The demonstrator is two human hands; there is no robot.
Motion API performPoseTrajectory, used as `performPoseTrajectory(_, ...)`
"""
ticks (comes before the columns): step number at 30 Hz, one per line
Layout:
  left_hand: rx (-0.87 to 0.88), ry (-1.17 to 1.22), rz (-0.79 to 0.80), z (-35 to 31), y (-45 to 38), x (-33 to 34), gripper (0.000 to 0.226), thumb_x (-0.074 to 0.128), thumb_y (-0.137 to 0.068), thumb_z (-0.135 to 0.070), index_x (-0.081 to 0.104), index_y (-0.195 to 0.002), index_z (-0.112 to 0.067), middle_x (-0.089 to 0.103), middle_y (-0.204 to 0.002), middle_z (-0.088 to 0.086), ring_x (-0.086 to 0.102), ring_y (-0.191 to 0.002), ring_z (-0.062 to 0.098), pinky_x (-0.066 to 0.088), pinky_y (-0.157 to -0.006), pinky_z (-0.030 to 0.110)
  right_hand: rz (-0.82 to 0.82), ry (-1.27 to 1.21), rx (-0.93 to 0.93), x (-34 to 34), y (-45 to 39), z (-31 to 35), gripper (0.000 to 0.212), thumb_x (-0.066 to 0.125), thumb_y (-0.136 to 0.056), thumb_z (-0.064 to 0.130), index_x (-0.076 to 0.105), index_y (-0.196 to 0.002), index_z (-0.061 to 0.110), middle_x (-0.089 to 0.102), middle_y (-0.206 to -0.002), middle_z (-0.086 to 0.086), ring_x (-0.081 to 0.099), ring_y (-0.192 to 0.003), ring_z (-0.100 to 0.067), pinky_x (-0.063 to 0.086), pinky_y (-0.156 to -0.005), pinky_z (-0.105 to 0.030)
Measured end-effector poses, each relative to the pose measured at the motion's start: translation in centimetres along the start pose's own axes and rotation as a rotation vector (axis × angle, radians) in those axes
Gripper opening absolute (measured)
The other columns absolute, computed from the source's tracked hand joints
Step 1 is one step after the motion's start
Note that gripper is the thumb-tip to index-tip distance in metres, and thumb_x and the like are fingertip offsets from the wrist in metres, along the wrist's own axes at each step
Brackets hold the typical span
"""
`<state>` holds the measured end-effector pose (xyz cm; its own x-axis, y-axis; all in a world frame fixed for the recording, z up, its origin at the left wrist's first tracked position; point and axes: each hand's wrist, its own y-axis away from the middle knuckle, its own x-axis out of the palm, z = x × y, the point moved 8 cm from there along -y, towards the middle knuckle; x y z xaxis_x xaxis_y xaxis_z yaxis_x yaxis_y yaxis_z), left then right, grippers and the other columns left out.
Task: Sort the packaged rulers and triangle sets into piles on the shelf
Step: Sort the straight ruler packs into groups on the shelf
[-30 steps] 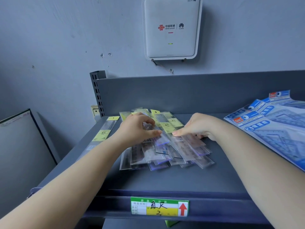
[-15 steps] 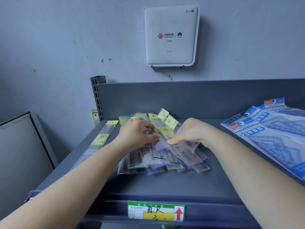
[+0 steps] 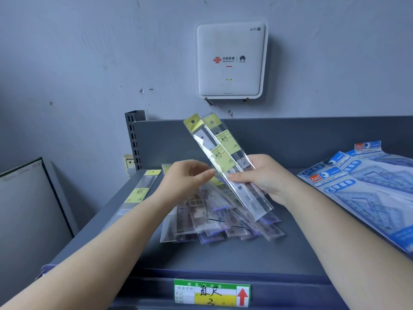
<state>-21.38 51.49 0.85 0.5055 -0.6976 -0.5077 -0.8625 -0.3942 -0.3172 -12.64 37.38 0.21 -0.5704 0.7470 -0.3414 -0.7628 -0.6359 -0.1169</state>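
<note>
My right hand holds two clear-sleeved rulers with yellow headers, tilted up above the shelf, tops leaning to the far left. My left hand pinches the left edge of these lifted packs with thumb and forefinger. Beneath both hands a loose heap of packaged rulers lies fanned on the grey shelf. One single ruler pack with a yellow label lies along the shelf's left side. Blue triangle set packs are stacked at the right.
The shelf has a grey back panel and a slotted upright post at its back left. A white WiFi box hangs on the wall above. A green and yellow label marks the front edge. A framed board leans at the left.
Both hands have risen off the heap. My right hand has lifted two ruler packs clear of the pile and tilted them upright; my left hand followed to their edge.
</note>
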Motion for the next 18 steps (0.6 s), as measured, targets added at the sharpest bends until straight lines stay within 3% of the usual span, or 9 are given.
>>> performPoseTrajectory(2,-0.038,0.124,-0.031,-0.4,0.0,-0.4,0.02,0.067,-0.085,-0.03,0.069,-0.087,-0.01,0.07,-0.074,-0.005,0.055,-0.053,-0.003,0.042,-0.051,0.01,0.009,-0.026,-0.044,0.8,0.1,0.7,0.022,0.078,-0.073,0.011,0.072,-0.094,0.016,0.075,-0.092,-0.005,0.07,-0.089,-0.022,0.054,-0.089,-0.041)
performPoseTrajectory(3,-0.067,0.195,-0.051,-0.4,0.0,-0.7,0.019,0.07,-0.082,-0.027,0.067,-0.083,-0.008,0.069,-0.07,-0.001,0.054,-0.052,0.0,0.044,-0.053,0.012,0.011,-0.038,-0.067,1.4,0.3,1.1,0.019,0.078,-0.074,0.012,0.071,-0.09,0.019,0.075,-0.09,-0.003,0.07,-0.084,-0.019,0.055,-0.086,-0.037)
performPoseTrajectory(6,-0.135,0.416,-0.113,0.2,0.0,-2.5,0.015,0.076,-0.076,-0.016,0.064,-0.081,-0.008,0.069,-0.063,0.002,0.063,-0.055,0.012,0.049,-0.083,0.028,-0.029,-0.054,-0.124,2.8,0.7,2.5,0.008,0.072,-0.081,0.02,0.067,-0.082,0.026,0.071,-0.079,0.004,0.065,-0.068,-0.009,0.054,-0.067,-0.022)
performPoseTrajectory(7,-0.144,0.441,-0.135,0.5,0.0,-3.5,0.013,0.075,-0.077,-0.014,0.065,-0.084,-0.007,0.069,-0.062,-0.001,0.063,-0.051,0.01,0.047,-0.083,0.026,-0.054,-0.064,-0.122,3.2,0.8,2.9,0.008,0.068,-0.085,0.022,0.064,-0.078,0.024,0.067,-0.072,0.005,0.061,-0.063,-0.009,0.051,-0.06,-0.021)
performPoseTrajectory(9,-0.147,0.459,-0.169,1.0,0.3,-5.8,0.007,0.071,-0.081,-0.011,0.065,-0.085,-0.008,0.068,-0.06,-0.005,0.06,-0.045,0.006,0.045,-0.067,0.017,-0.116,-0.126,-0.103,3.6,0.5,3.4,0.021,0.055,-0.091,0.017,0.054,-0.071,0.014,0.055,-0.062,0.0,0.048,-0.058,-0.016,0.041,-0.057,-0.026)
performPoseTrajectory(11,-0.156,0.405,-0.204,1.9,1.0,-8.4,0.005,0.069,-0.082,-0.01,0.065,-0.08,-0.01,0.067,-0.057,-0.007,0.057,-0.041,0.005,0.037,-0.051,0.018,-0.141,-0.232,-0.1,4.3,0.1,4.2,0.015,0.042,-0.087,0.007,0.05,-0.075,0.01,0.053,-0.061,-0.003,0.042,-0.061,-0.022,0.033,-0.057,-0.031)
performPoseTrajectory(13,-0.183,0.264,-0.24,3.3,1.8,-11.0,0.005,0.07,-0.081,-0.01,0.067,-0.079,-0.013,0.068,-0.059,-0.005,0.054,-0.039,0.004,0.034,-0.048,0.019,-0.122,-0.277,-0.109,5.7,-0.1,5.3,0.017,0.037,-0.083,0.002,0.05,-0.076,0.01,0.053,-0.064,-0.005,0.039,-0.063,-0.023,0.028,-0.056,-0.032)
performPoseTrajectory(16,-0.245,0.052,-0.237,5.8,2.8,-13.5,0.009,0.071,-0.081,-0.01,0.068,-0.09,-0.01,0.068,-0.069,0.004,0.049,-0.035,0.001,0.036,-0.041,0.009,-0.012,-0.175,-0.129,9.3,-0.1,6.7,0.013,0.043,-0.082,0.004,0.047,-0.071,0.009,0.053,-0.071,-0.009,0.042,-0.064,-0.022,0.032,-0.058,-0.032)
performPoseTrajectory(18,-0.279,-0.106,-0.211,7.7,3.0,-14.0,0.006,0.072,-0.081,-0.013,0.069,-0.086,-0.013,0.067,-0.061,-0.001,0.048,-0.033,0.0,0.036,-0.04,0.006,0.061,-0.081,-0.13,11.8,0.0,7.2,0.003,0.051,-0.079,0.008,0.053,-0.08,0.008,0.051,-0.076,-0.013,0.044,-0.067,-0.024,0.037,-0.057,-0.033)
